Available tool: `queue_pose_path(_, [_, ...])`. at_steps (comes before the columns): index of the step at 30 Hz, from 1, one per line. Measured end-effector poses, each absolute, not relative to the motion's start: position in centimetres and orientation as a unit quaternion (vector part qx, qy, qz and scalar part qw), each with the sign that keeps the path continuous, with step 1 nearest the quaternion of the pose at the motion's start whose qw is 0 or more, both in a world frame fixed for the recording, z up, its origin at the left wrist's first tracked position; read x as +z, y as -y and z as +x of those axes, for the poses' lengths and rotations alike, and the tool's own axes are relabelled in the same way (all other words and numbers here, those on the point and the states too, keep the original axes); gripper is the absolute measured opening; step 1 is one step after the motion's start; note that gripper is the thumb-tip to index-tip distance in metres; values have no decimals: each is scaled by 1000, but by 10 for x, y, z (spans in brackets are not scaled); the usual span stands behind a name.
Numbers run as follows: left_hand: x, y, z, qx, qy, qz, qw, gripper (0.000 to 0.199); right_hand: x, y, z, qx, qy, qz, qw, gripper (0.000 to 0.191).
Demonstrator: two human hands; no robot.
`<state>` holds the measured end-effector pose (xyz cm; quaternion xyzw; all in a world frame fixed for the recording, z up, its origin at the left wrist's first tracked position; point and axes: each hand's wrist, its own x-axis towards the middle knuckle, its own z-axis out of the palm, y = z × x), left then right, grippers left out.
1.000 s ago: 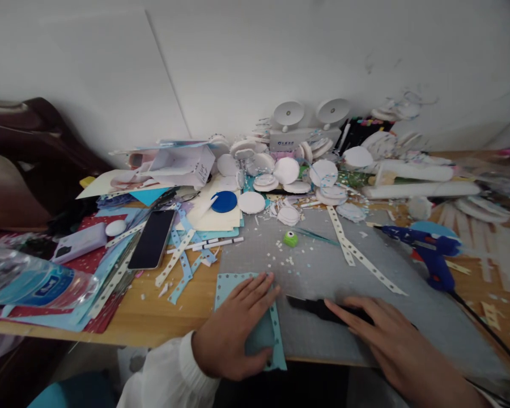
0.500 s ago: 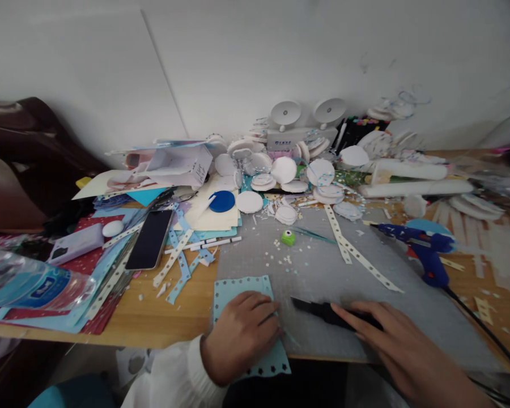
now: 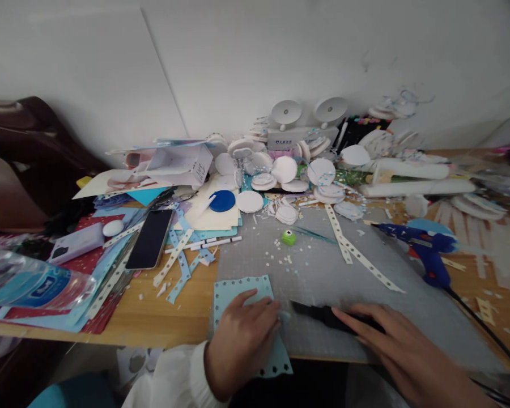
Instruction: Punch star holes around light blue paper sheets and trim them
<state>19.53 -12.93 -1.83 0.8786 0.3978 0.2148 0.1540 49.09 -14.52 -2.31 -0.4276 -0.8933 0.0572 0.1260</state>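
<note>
A light blue paper sheet point(image 3: 233, 285) with star-shaped holes along its edges lies at the front of the grey cutting mat point(image 3: 255, 255). My left hand point(image 3: 249, 334) rests on it, fingers bent together at its right side; a small blurred pale bit shows by the fingertips, too unclear to name. My right hand point(image 3: 386, 334) is closed around a black utility knife point(image 3: 327, 315), whose dark blade points left toward the paper, a short distance from my left fingers. A small green punch point(image 3: 288, 237) and tweezers point(image 3: 314, 233) lie farther back on the mat.
A blue glue gun point(image 3: 427, 246) with a black cable lies at the right. Cream punched strips point(image 3: 361, 258) are on the mat. At the left are a phone point(image 3: 149, 239) and a water bottle point(image 3: 38, 283). Many white paper discs point(image 3: 284, 169) pile up along the back.
The thin pale strip beside my left fingers has turned into a blurred bit near the fingertips. My left hand has shifted slightly right. The knife has hardly moved.
</note>
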Motion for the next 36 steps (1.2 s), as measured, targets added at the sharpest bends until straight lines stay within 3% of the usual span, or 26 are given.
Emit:
queue_pose_path(7, [-12, 117, 194, 278, -544, 712, 346, 21, -12, 151, 483, 108, 900, -397, 141, 52])
queue_pose_path(12, [-15, 111, 193, 300, -558, 669, 389, 27, -11, 146, 447, 166, 910, -357, 127, 61])
queue_pose_path(17, [-11, 115, 184, 309, -512, 679, 426, 26, -16, 140, 433, 152, 903, -382, 124, 55])
queue_pose_path(21, [-11, 118, 173, 308, -472, 757, 330, 24, -23, 142, 438, 124, 905, -387, 128, 51])
queue_pose_path(27, [-19, 117, 176, 166, -431, 861, 213, 61, -29, 146, 432, 77, 909, -388, 134, 43])
queue_pose_path(33, [-16, 117, 178, 124, -401, 882, 215, 45, -29, 147, 425, 56, 906, -389, 156, 37])
queue_pose_path(36, [-20, 116, 179, 125, -423, 876, 194, 50, -26, 150, 420, 43, 903, -393, 166, 38])
